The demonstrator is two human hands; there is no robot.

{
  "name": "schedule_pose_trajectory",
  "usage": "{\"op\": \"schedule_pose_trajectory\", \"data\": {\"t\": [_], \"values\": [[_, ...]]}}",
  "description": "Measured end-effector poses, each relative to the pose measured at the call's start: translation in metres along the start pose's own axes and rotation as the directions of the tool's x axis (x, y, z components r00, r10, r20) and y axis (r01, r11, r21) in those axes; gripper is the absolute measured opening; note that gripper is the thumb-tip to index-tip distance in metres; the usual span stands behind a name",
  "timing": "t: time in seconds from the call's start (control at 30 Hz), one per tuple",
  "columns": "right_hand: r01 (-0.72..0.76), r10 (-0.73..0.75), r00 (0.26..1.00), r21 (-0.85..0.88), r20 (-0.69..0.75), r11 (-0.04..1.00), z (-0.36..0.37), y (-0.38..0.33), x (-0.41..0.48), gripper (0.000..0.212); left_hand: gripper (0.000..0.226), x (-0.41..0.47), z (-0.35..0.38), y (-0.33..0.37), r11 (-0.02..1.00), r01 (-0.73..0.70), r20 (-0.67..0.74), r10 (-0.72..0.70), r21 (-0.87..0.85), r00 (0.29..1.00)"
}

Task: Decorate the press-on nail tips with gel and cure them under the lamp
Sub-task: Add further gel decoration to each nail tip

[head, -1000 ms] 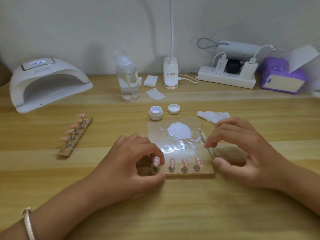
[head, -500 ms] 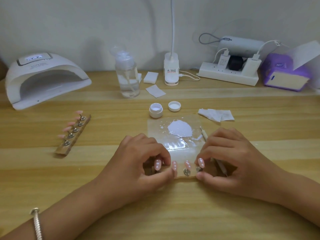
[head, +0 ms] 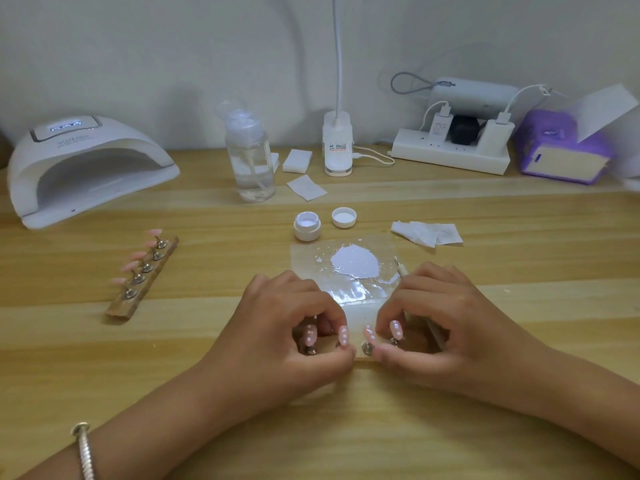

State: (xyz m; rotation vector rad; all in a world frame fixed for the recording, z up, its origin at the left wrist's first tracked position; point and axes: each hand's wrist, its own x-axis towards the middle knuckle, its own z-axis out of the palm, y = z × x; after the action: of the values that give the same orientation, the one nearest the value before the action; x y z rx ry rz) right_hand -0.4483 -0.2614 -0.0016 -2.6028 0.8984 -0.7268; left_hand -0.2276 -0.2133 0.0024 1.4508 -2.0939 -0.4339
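2 hands on stand (head: 358,355): my left hand (head: 277,327) pinches its left end, my right hand (head: 446,323) its right. 4 dotted tips (head: 343,336) upright on it, just before gel sheet (head: 346,292).

1. A clear pump bottle (head: 250,161), partly filled with clear liquid, stands upright near the far edge of the table (head: 104,358), left of centre.
2. Just right of it sit a small white pad block (head: 297,161) and, nearer, a flat white wipe (head: 306,187).
3. A white gooseneck light (head: 338,143) stands by the far edge, and its cable (head: 374,157) trails right.
4. A white power strip (head: 450,155) at the far edge carries two white chargers (head: 497,133) and a black plug (head: 465,128); a grey power bank (head: 474,93) rests behind.
5. A purple tissue box (head: 561,150) sits at the far right corner.
6. Crumpled tissue (head: 427,233) lies right of centre.
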Motion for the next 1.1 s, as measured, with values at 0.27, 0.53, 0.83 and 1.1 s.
{"op": "schedule_pose_trajectory", "data": {"t": [0.27,0.53,0.83,1.1], "values": [[-0.066,0.066,0.998,0.021,-0.012,0.998,0.005,-0.004,0.001,0.02,0.007,0.0,0.0,-0.001,1.0,-0.016,0.006,0.016,-0.013,1.0],[-0.049,0.048,0.999,0.055,0.007,0.997,-0.003,-0.006,-0.004,0.014,0.016,-0.003,-0.002,-0.003,1.0,-0.02,0.005,0.02,0.014,1.0],[-0.111,0.106,0.993,0.128,0.048,0.986,-0.006,-0.002,-0.005,0.008,0.011,-0.003,-0.003,-0.005,0.998,-0.062,0.043,0.063,-0.018,0.997],[-0.059,0.06,0.997,-0.025,0.045,0.998,-0.009,0.0,-0.009,0.018,0.017,-0.007,-0.012,-0.008,0.977,-0.159,0.019,0.158,0.142,0.987]]}}
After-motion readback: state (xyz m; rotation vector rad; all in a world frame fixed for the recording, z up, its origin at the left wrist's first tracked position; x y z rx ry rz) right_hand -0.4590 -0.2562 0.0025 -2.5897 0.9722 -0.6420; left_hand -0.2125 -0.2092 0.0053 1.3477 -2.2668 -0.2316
